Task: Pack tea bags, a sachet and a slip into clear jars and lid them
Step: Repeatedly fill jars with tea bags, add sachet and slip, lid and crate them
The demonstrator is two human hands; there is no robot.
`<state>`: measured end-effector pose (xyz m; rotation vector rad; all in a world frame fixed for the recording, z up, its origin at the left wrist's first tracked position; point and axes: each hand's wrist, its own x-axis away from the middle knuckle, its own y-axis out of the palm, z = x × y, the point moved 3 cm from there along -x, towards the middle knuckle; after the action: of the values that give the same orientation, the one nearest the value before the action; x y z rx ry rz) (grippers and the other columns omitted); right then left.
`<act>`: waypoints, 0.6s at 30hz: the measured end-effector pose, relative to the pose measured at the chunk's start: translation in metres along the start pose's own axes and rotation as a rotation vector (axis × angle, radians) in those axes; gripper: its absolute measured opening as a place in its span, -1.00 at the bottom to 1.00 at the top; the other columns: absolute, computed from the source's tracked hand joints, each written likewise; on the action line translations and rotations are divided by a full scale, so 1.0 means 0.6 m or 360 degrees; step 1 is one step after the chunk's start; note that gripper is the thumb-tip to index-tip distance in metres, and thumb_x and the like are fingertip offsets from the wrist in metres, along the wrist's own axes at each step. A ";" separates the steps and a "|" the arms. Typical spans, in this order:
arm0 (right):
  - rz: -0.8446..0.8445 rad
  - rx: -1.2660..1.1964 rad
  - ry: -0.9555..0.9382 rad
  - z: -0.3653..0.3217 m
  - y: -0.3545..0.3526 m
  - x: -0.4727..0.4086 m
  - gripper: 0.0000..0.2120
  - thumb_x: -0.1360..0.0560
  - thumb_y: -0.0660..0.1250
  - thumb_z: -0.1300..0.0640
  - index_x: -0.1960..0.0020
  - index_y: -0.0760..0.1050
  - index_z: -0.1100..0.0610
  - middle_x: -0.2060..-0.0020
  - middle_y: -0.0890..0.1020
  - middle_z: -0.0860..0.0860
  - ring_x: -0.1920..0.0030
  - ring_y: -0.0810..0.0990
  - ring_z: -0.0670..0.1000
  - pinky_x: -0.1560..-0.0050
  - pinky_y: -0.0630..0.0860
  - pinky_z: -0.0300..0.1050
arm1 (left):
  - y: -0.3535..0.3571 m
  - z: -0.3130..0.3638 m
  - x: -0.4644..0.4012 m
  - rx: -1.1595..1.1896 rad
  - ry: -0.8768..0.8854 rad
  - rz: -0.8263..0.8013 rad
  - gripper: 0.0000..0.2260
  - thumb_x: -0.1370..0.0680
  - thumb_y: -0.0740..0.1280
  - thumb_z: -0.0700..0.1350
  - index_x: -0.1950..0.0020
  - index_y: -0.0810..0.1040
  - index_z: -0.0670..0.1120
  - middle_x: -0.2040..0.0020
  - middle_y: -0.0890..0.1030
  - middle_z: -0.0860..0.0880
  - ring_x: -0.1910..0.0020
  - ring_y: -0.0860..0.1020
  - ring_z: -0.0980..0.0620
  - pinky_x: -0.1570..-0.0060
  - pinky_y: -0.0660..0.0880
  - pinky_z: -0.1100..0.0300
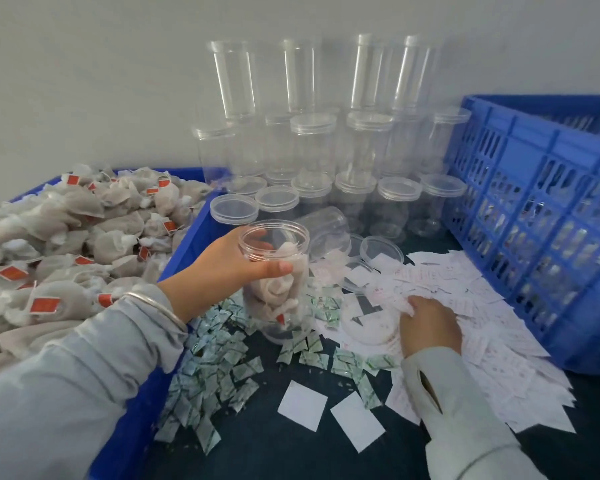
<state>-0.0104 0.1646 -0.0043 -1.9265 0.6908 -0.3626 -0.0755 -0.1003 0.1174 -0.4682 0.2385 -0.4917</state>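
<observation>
Left hand (pixel 222 263) grips open jar (pixel 274 278) at rim, frame centre, long axis upright, tea bags inside. Right hand (pixel 430 327), lower right, fingers curled pinching slip (pixel 404 304) from paper pile; jar mouth lies up-left of it.

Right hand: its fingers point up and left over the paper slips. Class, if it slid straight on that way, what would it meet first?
Probably more of the paper slips that the right hand already touches, then the loose clear lids beyond. Depth is unclear, so the lids are a guess.
</observation>
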 end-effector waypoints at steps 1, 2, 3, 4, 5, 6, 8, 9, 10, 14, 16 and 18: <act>0.0025 0.0005 0.0007 0.002 0.000 0.000 -0.64 -0.57 0.18 0.15 -0.35 0.44 0.10 -0.25 0.52 0.11 -0.24 0.42 0.16 -0.17 0.37 -0.06 | 0.002 0.002 0.000 -0.0029 0.0015 -0.0009 -0.65 -0.17 0.49 0.17 0.19 0.48 0.55 0.17 0.58 0.46 0.12 0.53 0.49 0.21 0.41 0.56; 0.0048 -0.0009 0.0018 0.004 0.000 0.000 -0.66 -0.58 0.18 0.13 -0.33 0.47 0.10 -0.22 0.53 0.12 -0.22 0.43 0.16 -0.16 0.38 -0.06 | 0.003 0.001 0.000 -0.0050 0.0026 -0.0011 -0.63 -0.17 0.52 0.18 0.19 0.47 0.57 0.17 0.58 0.46 0.12 0.53 0.49 0.19 0.41 0.51; 0.0077 -0.0046 0.0030 0.005 0.000 -0.001 -0.68 -0.58 0.17 0.12 -0.29 0.50 0.12 -0.19 0.56 0.13 -0.19 0.46 0.17 -0.15 0.39 -0.06 | 0.002 0.001 -0.001 -0.0058 0.0029 -0.0010 -0.62 -0.17 0.54 0.19 0.19 0.46 0.57 0.17 0.58 0.46 0.12 0.53 0.49 0.16 0.40 0.46; 0.0112 -0.0108 0.0043 0.005 0.000 -0.001 -0.69 -0.59 0.16 0.11 -0.25 0.52 0.15 -0.15 0.59 0.14 -0.16 0.48 0.17 -0.14 0.40 -0.05 | 0.002 -0.001 -0.002 -0.0059 0.0026 -0.0011 -0.62 -0.16 0.55 0.20 0.19 0.47 0.56 0.16 0.58 0.46 0.12 0.53 0.49 0.13 0.37 0.43; 0.0154 -0.0191 0.0056 0.005 -0.001 0.000 -0.69 -0.60 0.15 0.10 -0.22 0.55 0.18 -0.10 0.61 0.15 -0.12 0.51 0.18 -0.12 0.41 -0.05 | 0.002 -0.001 -0.002 -0.0052 0.0018 -0.0014 -0.63 -0.15 0.54 0.22 0.18 0.49 0.55 0.16 0.58 0.46 0.12 0.53 0.49 0.11 0.35 0.42; 0.0203 -0.0291 0.0070 0.005 -0.003 0.001 -0.68 -0.61 0.15 0.09 -0.20 0.56 0.21 -0.08 0.62 0.16 -0.10 0.52 0.18 -0.12 0.42 -0.05 | 0.001 -0.003 -0.003 -0.0054 0.0004 -0.0018 -0.65 -0.15 0.53 0.22 0.15 0.52 0.49 0.16 0.58 0.46 0.12 0.53 0.49 0.12 0.35 0.43; 0.0340 -0.0490 0.0077 0.000 -0.014 0.008 -0.69 -0.61 0.18 0.09 -0.21 0.56 0.23 -0.11 0.62 0.17 -0.15 0.50 0.19 -0.17 0.40 -0.04 | 0.000 -0.007 -0.003 -0.0085 -0.0026 -0.0024 -0.62 -0.14 0.49 0.21 0.08 0.53 0.33 0.15 0.56 0.48 0.10 0.51 0.50 0.13 0.34 0.45; 0.0427 -0.0584 0.0055 -0.004 -0.022 0.013 -0.69 -0.60 0.20 0.11 -0.23 0.54 0.24 -0.13 0.61 0.17 -0.19 0.48 0.19 -0.20 0.38 -0.04 | 0.001 -0.008 -0.002 -0.0116 -0.0036 -0.0032 -0.57 -0.13 0.50 0.22 0.05 0.49 0.29 0.14 0.57 0.47 0.09 0.51 0.50 0.12 0.35 0.44; 0.0520 -0.0667 0.0005 -0.012 -0.032 0.018 -0.70 -0.59 0.22 0.12 -0.23 0.54 0.26 -0.15 0.60 0.18 -0.21 0.46 0.19 -0.21 0.35 -0.06 | 0.002 -0.010 -0.002 -0.0153 -0.0038 -0.0047 -0.52 -0.13 0.53 0.24 0.02 0.46 0.28 0.12 0.59 0.43 0.08 0.51 0.49 0.10 0.35 0.43; 0.0765 -0.0953 -0.0390 -0.077 -0.083 0.053 -0.76 -0.57 0.27 0.15 -0.17 0.58 0.22 -0.06 0.63 0.08 -0.11 0.48 0.07 -0.11 0.29 -0.23 | 0.000 -0.023 0.001 -0.0320 -0.0079 -0.0085 -0.18 -0.01 0.51 0.36 -0.22 0.39 0.21 -0.08 0.57 0.20 -0.08 0.53 0.28 -0.12 0.44 0.26; 0.0739 -0.1127 -0.0595 -0.120 -0.110 0.071 -0.77 -0.56 0.29 0.13 -0.15 0.59 0.19 0.01 0.59 -0.04 -0.08 0.50 0.01 -0.12 0.38 -0.16 | 0.001 -0.023 0.002 -0.0349 -0.0073 -0.0120 -0.12 0.00 0.48 0.37 -0.27 0.36 0.17 -0.13 0.55 0.18 -0.12 0.52 0.24 -0.17 0.44 0.22; 0.0699 -0.1170 -0.0820 -0.163 -0.130 0.093 -0.76 -0.56 0.28 0.10 -0.15 0.59 0.18 0.03 0.54 -0.10 -0.06 0.50 -0.02 -0.08 0.39 -0.19 | 0.002 -0.023 0.004 -0.0338 -0.0070 -0.0142 -0.12 0.00 0.48 0.36 -0.28 0.36 0.17 -0.13 0.54 0.18 -0.11 0.53 0.26 -0.15 0.46 0.23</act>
<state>0.0057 0.0845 0.1060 -2.3141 0.9386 0.7378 -0.0777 -0.1055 0.1048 -0.6985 0.2295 -0.5451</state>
